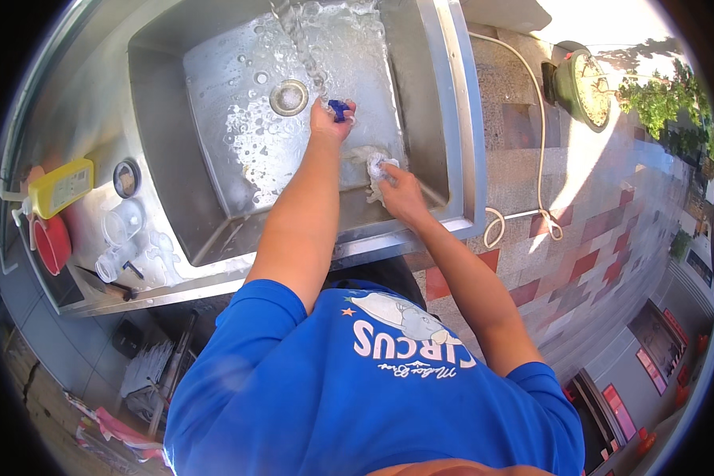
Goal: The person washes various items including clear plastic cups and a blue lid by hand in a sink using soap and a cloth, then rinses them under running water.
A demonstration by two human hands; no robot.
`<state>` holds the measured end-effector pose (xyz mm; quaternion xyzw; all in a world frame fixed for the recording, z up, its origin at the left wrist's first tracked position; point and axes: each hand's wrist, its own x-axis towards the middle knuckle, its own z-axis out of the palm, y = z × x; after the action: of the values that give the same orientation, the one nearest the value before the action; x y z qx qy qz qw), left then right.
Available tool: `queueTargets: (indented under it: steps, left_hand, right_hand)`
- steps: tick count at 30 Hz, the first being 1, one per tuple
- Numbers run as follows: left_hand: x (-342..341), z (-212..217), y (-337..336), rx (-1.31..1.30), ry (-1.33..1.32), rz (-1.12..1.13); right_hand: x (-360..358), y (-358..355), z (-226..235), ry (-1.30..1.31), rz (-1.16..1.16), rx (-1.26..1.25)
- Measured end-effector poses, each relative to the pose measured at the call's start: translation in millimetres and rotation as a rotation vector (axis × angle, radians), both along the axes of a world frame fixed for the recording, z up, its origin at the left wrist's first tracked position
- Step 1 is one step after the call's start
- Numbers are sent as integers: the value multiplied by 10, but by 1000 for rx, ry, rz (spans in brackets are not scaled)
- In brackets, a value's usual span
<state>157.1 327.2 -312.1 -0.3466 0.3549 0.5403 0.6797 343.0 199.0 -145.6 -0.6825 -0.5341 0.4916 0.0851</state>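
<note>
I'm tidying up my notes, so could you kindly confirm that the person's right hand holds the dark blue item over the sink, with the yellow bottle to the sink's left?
Not quite: the head view shows the left hand holding the dark blue item over the sink, with the yellow bottle to the sink's left.

Seen upside down on the blue T-shirt [285, 397]: 1 large word in white block capitals [362, 343], 1 smaller line in white script [417, 370]. On the yellow jug [41, 195]: a label [71, 185], too small to read.
</note>
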Motion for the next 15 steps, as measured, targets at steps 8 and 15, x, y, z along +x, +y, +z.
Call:
queueTargets:
  steps: [8, 15]
  left_hand:
    - [39, 111, -4, -70, 77, 106]
    - [10, 114, 83, -26, 139, -95]
  right_hand:
    - [-83, -53, -102, -58, 199, 136]
    - [-79, 56, -20, -113, 191, -5]
